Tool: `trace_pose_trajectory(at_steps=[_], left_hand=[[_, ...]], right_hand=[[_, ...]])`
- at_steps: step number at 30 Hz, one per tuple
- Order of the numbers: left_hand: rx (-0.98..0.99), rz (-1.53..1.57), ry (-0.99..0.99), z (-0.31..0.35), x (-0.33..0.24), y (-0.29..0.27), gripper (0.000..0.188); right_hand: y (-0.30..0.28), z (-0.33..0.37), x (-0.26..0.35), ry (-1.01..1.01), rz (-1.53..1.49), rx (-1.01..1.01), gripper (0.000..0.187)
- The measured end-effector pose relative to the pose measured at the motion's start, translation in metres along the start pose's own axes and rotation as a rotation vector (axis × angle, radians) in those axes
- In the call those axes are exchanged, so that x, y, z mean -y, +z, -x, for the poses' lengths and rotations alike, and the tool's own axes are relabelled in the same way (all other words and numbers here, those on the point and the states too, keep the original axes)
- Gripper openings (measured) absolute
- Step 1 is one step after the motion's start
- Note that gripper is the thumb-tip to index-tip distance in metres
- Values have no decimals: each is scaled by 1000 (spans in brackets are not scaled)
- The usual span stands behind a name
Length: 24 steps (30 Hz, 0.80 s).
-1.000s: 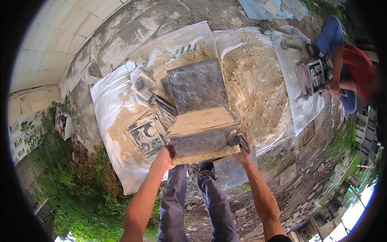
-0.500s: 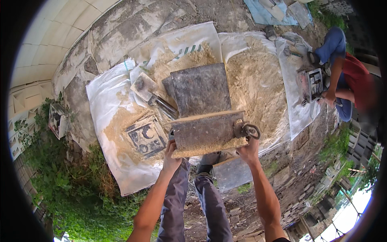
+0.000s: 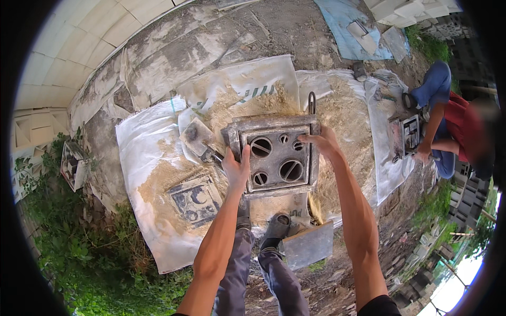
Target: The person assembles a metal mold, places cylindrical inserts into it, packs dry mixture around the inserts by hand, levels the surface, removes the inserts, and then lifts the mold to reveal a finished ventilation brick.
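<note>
"Gripping what?"

"Left hand [image 3: 238,167] and right hand [image 3: 324,142] clasp opposite sides of the metal box [image 3: 275,158], thumbs on its face, other fingers mostly hidden."

"What's around, biggest first?"

"White sheets [image 3: 139,139] strewn with tan grit [image 3: 342,117] lie below; the box is held up over them, its five-holed face in full view. At left lies a patterned panel [image 3: 197,199], beyond it a flat-bladed tool [image 3: 196,137]. Smallest, a metal loop [image 3: 312,94] rises from the box's upper right corner."

Head-worn fisheye view, facing down from above; left hand [image 3: 236,169] and right hand [image 3: 323,143] near, around mid-frame.
</note>
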<state>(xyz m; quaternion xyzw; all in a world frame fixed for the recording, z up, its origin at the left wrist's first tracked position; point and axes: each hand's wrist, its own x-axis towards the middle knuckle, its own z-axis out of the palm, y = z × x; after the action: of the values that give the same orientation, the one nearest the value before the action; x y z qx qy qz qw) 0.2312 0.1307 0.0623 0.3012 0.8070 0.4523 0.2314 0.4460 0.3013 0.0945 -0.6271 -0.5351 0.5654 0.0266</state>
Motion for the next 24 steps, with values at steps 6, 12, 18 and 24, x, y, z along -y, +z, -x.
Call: trace_pose_trajectory(at_steps=[6, 12, 18, 24], left_hand=[[24, 26, -33, -25, 27, 5, 45], [69, 206, -184, -19, 20, 2, 51], [297, 304, -420, -7, 28, 5, 78], [348, 359, -494, -10, 8, 1, 79]], right_hand=[[14, -24, 26, 72, -22, 62, 50], [18, -21, 11, 116, 220, -135, 95], [36, 1, -17, -22, -66, -271, 65], [28, 11, -8, -29, -118, -223, 57]])
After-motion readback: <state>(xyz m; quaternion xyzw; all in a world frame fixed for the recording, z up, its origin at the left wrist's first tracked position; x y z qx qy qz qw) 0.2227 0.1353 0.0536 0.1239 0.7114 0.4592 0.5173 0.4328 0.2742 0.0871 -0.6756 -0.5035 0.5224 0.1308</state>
